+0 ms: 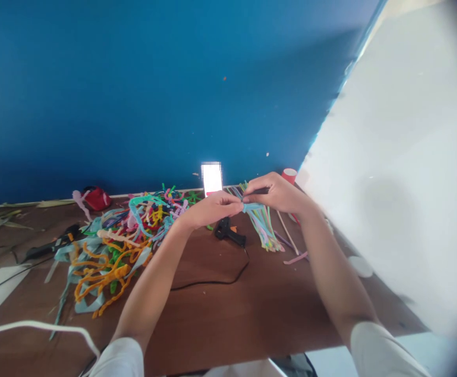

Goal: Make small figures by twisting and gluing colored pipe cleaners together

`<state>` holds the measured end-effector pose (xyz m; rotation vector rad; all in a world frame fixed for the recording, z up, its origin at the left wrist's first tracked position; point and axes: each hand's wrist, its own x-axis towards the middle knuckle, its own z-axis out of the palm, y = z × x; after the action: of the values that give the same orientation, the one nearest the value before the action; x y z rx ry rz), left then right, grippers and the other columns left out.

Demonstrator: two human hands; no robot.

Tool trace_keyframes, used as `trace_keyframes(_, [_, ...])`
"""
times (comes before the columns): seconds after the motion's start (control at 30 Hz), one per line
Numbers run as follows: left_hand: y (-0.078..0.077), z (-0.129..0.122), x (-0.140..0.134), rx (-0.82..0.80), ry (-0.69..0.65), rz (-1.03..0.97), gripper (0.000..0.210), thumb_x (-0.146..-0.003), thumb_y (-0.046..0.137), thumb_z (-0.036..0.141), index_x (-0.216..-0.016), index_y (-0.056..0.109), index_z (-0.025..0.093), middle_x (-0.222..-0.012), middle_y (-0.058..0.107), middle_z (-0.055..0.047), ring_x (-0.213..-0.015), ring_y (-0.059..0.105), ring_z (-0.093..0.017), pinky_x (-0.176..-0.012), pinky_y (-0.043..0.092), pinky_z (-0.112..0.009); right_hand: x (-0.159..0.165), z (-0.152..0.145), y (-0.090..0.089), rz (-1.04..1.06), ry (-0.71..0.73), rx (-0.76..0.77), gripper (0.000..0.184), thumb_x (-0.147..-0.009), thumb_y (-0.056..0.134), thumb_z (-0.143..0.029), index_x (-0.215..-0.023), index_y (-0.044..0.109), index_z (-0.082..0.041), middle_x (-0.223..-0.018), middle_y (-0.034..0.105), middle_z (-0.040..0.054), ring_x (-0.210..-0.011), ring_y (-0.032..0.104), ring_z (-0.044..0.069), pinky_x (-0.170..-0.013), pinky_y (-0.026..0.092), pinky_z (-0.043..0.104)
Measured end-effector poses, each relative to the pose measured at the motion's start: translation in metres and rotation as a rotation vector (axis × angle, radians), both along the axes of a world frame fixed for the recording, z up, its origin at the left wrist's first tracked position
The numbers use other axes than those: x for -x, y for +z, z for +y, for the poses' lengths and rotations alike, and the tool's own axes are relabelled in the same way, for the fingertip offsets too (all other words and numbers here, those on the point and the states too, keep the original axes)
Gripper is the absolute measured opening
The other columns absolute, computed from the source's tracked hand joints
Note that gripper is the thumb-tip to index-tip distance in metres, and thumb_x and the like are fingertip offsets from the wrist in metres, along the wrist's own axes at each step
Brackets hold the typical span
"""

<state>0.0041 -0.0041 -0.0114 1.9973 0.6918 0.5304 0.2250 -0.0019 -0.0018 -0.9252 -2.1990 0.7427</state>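
My left hand (217, 207) and my right hand (277, 192) meet above the back of the table, fingertips pinched close together. Between them is a light blue strip (254, 207), which looks like pipe cleaner or ribbon; its exact kind is too small to make out. Something dark shows between the fingers of my right hand, either a thin object or a shadow. Below and behind the hands lies a bundle of pastel pipe cleaners (268, 235). A black glue gun (230, 231) rests on the table under my left hand, its cord running toward the left.
A tangled heap of coloured pipe cleaners (120, 272) covers the table's left side. A lit phone (212, 179) leans at the blue wall. A red-and-white cup-like item (289, 176) stands behind my right hand. A white wall (393, 157) bounds the right. A white cable (35, 325) crosses front left.
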Motion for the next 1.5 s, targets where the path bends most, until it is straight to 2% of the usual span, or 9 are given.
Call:
trace_keyframes(0.17, [-0.008,0.013,0.000,-0.226,0.137,0.075,0.025,-0.090,0.052,0.038,-0.081,0.060,0.017,-0.073,0.055,0.001,-0.068,0.045,-0.011,-0.062,0.033,-0.024,-0.003,-0.001,0.001,-0.011,-0.073,0.025,0.026,-0.087,0.065,-0.043,-0.081,0.074,-0.020,-0.077,0.067,0.0027,-0.072,0.054,0.016,-0.066,0.037,0.031])
trace_keyframes(0.27, [-0.008,0.011,-0.001,-0.341,0.238,0.052,0.024,-0.094,0.048,0.037,-0.090,0.061,0.017,-0.080,0.058,0.001,-0.072,0.047,-0.011,-0.066,0.034,-0.024,-0.006,-0.004,0.003,0.008,-0.108,0.021,0.027,-0.087,0.064,-0.045,-0.081,0.074,-0.020,-0.077,0.067,0.0025,-0.071,0.053,0.015,-0.065,0.037,0.031])
trace_keyframes(0.4, [-0.002,0.002,-0.001,-0.368,0.279,0.063,0.026,-0.098,0.042,0.036,-0.099,0.059,0.017,-0.075,0.057,0.002,-0.066,0.046,-0.011,-0.064,0.033,-0.023,-0.005,-0.008,0.005,0.008,-0.200,-0.045,0.027,-0.088,0.064,-0.045,-0.081,0.075,-0.021,-0.076,0.069,0.0025,-0.068,0.053,0.015,-0.064,0.036,0.031])
trace_keyframes(0.63, [-0.006,0.000,-0.010,-0.499,0.461,0.139,0.021,-0.098,0.045,0.028,-0.083,0.056,0.017,-0.061,0.052,0.003,-0.056,0.041,-0.010,-0.060,0.027,-0.026,0.024,-0.030,0.008,-0.217,-0.408,-0.320,0.023,-0.093,0.050,-0.027,-0.080,0.068,-0.021,-0.077,0.068,0.0027,-0.070,0.055,0.016,-0.064,0.032,0.030])
trace_keyframes(0.73, [-0.009,0.002,-0.010,-0.463,0.547,0.031,0.022,-0.096,0.047,0.028,-0.078,0.053,0.018,-0.062,0.052,0.003,-0.057,0.040,-0.010,-0.059,0.028,-0.026,0.035,-0.037,0.008,-0.306,-0.360,-0.340,0.026,-0.094,0.043,-0.022,-0.080,0.065,-0.021,-0.077,0.067,0.0030,-0.072,0.056,0.016,-0.065,0.031,0.030])
trace_keyframes(0.97, [-0.002,0.000,-0.004,-0.110,0.426,-0.308,0.025,-0.092,0.052,0.036,-0.074,0.051,0.018,-0.057,0.036,0.006,-0.049,0.027,-0.007,-0.049,0.019,-0.024,0.027,-0.023,0.004,-0.207,-0.292,-0.213,0.026,-0.094,0.049,-0.029,-0.078,0.067,-0.019,-0.069,0.062,0.0010,-0.063,0.049,0.013,-0.060,0.029,0.030])
trace_keyframes(1.13, [0.005,-0.002,0.001,0.018,0.296,-0.279,0.027,-0.087,0.059,0.041,-0.075,0.056,0.018,-0.053,0.032,0.007,-0.048,0.020,-0.007,-0.048,0.016,-0.025,0.011,-0.004,-0.002,0.012,-0.243,-0.119,0.027,-0.088,0.061,-0.038,-0.070,0.064,-0.017,-0.062,0.055,-0.0011,-0.062,0.045,0.013,-0.059,0.030,0.028])
trace_keyframes(1.3, [0.003,0.001,0.002,-0.120,0.222,-0.093,0.026,-0.087,0.056,0.035,-0.071,0.059,0.015,-0.064,0.051,0.002,-0.060,0.041,-0.009,-0.057,0.030,-0.024,0.005,0.003,-0.003,0.037,-0.243,-0.035,0.024,-0.085,0.065,-0.040,-0.078,0.069,-0.017,-0.072,0.062,0.0010,-0.070,0.052,0.015,-0.065,0.036,0.029])
trace_keyframes(1.5, [-0.005,0.002,-0.007,-0.319,0.459,0.065,0.020,-0.084,0.052,0.024,-0.067,0.058,0.015,-0.059,0.050,0.003,-0.059,0.042,-0.010,-0.058,0.029,-0.025,0.026,-0.020,0.005,-0.023,-0.234,-0.120,0.025,-0.093,0.053,-0.034,-0.076,0.062,-0.018,-0.069,0.057,-0.0007,-0.065,0.047,0.012,-0.061,0.032,0.028])
